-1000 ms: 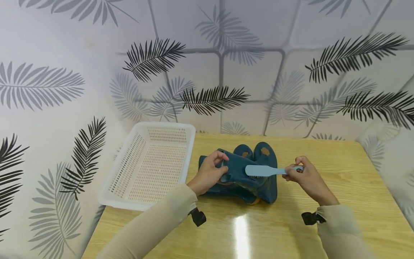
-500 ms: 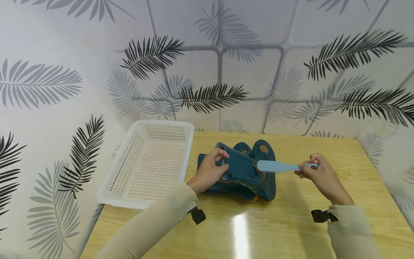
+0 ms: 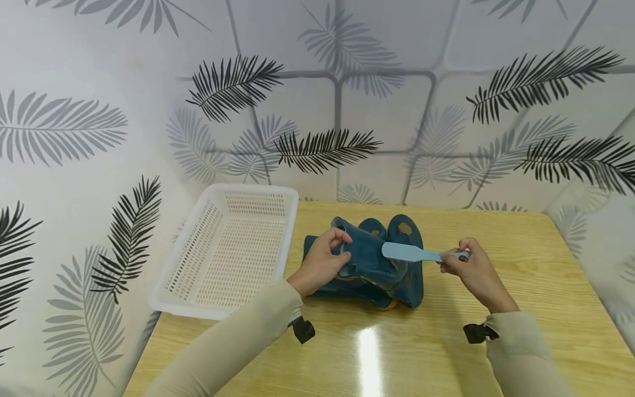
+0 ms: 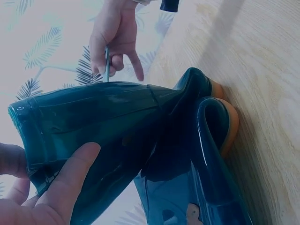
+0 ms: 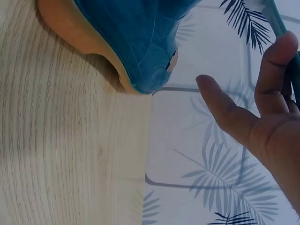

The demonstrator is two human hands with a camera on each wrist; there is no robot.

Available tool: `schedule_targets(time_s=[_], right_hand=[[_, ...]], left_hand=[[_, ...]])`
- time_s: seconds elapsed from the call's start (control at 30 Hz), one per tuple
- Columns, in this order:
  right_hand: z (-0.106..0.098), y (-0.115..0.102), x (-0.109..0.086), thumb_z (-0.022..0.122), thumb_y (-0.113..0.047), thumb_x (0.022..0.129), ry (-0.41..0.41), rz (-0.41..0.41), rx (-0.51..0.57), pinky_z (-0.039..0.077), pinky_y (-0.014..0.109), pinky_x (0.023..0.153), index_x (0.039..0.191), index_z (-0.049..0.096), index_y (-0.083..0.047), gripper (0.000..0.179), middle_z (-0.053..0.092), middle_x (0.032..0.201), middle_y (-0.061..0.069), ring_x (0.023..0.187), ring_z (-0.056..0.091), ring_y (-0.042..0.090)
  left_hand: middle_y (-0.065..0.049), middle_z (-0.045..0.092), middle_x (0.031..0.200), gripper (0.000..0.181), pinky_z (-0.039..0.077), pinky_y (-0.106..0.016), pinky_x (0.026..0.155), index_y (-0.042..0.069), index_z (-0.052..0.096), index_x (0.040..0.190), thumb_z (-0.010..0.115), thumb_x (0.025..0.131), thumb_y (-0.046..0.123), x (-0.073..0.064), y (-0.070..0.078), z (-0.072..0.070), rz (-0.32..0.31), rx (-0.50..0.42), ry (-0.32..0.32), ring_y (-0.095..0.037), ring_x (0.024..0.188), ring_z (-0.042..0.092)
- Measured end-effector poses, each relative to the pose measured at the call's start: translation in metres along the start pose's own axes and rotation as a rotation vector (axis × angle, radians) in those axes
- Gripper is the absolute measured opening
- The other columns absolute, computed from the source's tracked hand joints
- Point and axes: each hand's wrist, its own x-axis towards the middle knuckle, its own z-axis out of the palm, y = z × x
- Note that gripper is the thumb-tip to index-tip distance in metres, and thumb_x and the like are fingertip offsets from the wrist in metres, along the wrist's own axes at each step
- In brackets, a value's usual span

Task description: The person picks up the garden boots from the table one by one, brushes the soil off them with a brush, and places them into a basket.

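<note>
Several dark teal rubber boots with tan soles are bunched on the table. My left hand (image 3: 322,262) pinches the top of the uppermost boot (image 3: 364,251), thumb outside the shaft in the left wrist view. That boot's shaft opening faces left. My right hand (image 3: 473,273) grips the looped handle of a light blue brush (image 3: 404,252). The brush head lies over the boot's shaft near the ankle, bristles downward and mostly hidden. In the right wrist view, a boot toe (image 5: 145,61) shows a peeled tan patch, and the brush handle (image 5: 276,18) rises between thumb and fingers.
A white perforated plastic basket (image 3: 238,264) stands on the left of the wood-grain table (image 3: 421,353). Another boot sole (image 3: 404,229) points up behind the held boot. The wall behind carries a leaf pattern.
My right hand drew the brush to the right along the boot, then brought it back left over the shaft. My left hand kept its hold on the boot top.
</note>
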Motion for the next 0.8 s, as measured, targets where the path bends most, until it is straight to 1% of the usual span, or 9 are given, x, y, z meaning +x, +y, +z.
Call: schedule_targets(time_s=[0.1, 0.2, 0.33, 0.43, 0.5, 0.6, 0.67, 0.73, 0.8], right_hand=[[-0.006, 0.0, -0.004, 0.05, -0.013, 0.105, 0.013, -0.001, -0.039, 0.055, 0.021, 0.08, 0.099, 0.026, -0.004, 0.027, 0.065, 0.102, 0.008, 0.08, 0.069, 0.009], [-0.01, -0.001, -0.006, 0.049, -0.012, 0.105, 0.036, -0.009, -0.027, 0.055, 0.022, 0.079, 0.098, 0.023, -0.005, 0.028, 0.064, 0.1, 0.005, 0.079, 0.069, 0.009], [-0.011, -0.003, -0.007, 0.05, -0.009, 0.103, 0.077, -0.021, 0.017, 0.056, 0.023, 0.077, 0.096, 0.021, -0.007, 0.03, 0.064, 0.093, 0.001, 0.076, 0.067, 0.01], [-0.007, -0.005, -0.006, 0.051, -0.005, 0.102, 0.097, -0.04, 0.082, 0.056, 0.022, 0.075, 0.095, 0.022, -0.007, 0.03, 0.065, 0.09, -0.001, 0.074, 0.067, 0.009], [-0.003, -0.005, -0.005, 0.052, -0.002, 0.101, 0.099, -0.049, 0.14, 0.056, 0.022, 0.074, 0.095, 0.022, -0.007, 0.031, 0.065, 0.09, -0.001, 0.074, 0.068, 0.009], [0.002, -0.004, -0.007, 0.051, -0.002, 0.101, 0.082, -0.042, 0.161, 0.056, 0.023, 0.075, 0.095, 0.022, -0.006, 0.03, 0.064, 0.091, -0.002, 0.075, 0.068, 0.009], [0.003, -0.002, -0.008, 0.051, -0.004, 0.102, 0.065, -0.02, 0.138, 0.056, 0.023, 0.076, 0.096, 0.022, -0.006, 0.03, 0.064, 0.092, 0.0, 0.077, 0.068, 0.01], [0.001, 0.0, -0.01, 0.051, -0.006, 0.102, 0.056, 0.008, 0.088, 0.056, 0.024, 0.077, 0.098, 0.022, -0.006, 0.029, 0.064, 0.094, 0.001, 0.078, 0.068, 0.009], [-0.004, 0.003, -0.012, 0.051, -0.007, 0.102, 0.059, 0.032, 0.058, 0.056, 0.023, 0.077, 0.099, 0.023, -0.005, 0.028, 0.064, 0.094, 0.001, 0.078, 0.068, 0.008]], left_hand=[[-0.02, 0.043, 0.151, 0.016, 0.035, -0.027, 0.048, 0.006, 0.055, 0.113, 0.054, 0.099, -0.002, 0.0, -0.001, 0.0, -0.009, -0.001, 0.006, -0.017, 0.045, 0.029], [-0.019, 0.044, 0.151, 0.016, 0.036, -0.028, 0.048, 0.006, 0.055, 0.113, 0.054, 0.099, -0.001, 0.0, -0.001, -0.001, -0.012, -0.002, 0.009, -0.014, 0.06, 0.045], [-0.019, 0.043, 0.152, 0.016, 0.037, -0.027, 0.048, 0.006, 0.055, 0.113, 0.054, 0.1, -0.001, 0.0, -0.001, -0.001, -0.012, -0.015, 0.001, -0.012, 0.059, 0.045], [-0.02, 0.041, 0.152, 0.015, 0.037, -0.027, 0.049, 0.006, 0.055, 0.114, 0.053, 0.1, -0.001, 0.0, -0.001, -0.001, -0.017, -0.02, -0.009, -0.015, 0.043, 0.029], [-0.02, 0.041, 0.153, 0.015, 0.037, -0.027, 0.049, 0.006, 0.055, 0.114, 0.053, 0.1, -0.001, -0.001, 0.0, -0.001, -0.019, -0.017, -0.01, -0.014, 0.043, 0.029], [-0.02, 0.04, 0.153, 0.015, 0.039, -0.029, 0.049, 0.006, 0.055, 0.114, 0.053, 0.1, -0.001, -0.001, 0.0, -0.001, -0.025, -0.018, -0.009, -0.014, 0.05, 0.039], [-0.02, 0.039, 0.154, 0.015, 0.046, -0.032, 0.052, 0.005, 0.055, 0.114, 0.053, 0.1, -0.001, -0.001, -0.001, -0.001, -0.029, -0.034, -0.01, -0.014, 0.057, 0.051], [-0.02, 0.038, 0.155, 0.015, 0.052, -0.035, 0.056, 0.005, 0.054, 0.113, 0.052, 0.1, -0.002, -0.001, -0.001, -0.001, -0.029, -0.049, -0.011, -0.016, 0.075, 0.064], [-0.02, 0.036, 0.156, 0.015, 0.057, -0.038, 0.061, 0.004, 0.054, 0.114, 0.051, 0.1, -0.003, -0.001, -0.001, -0.002, -0.032, -0.076, -0.017, -0.025, 0.085, 0.069]])
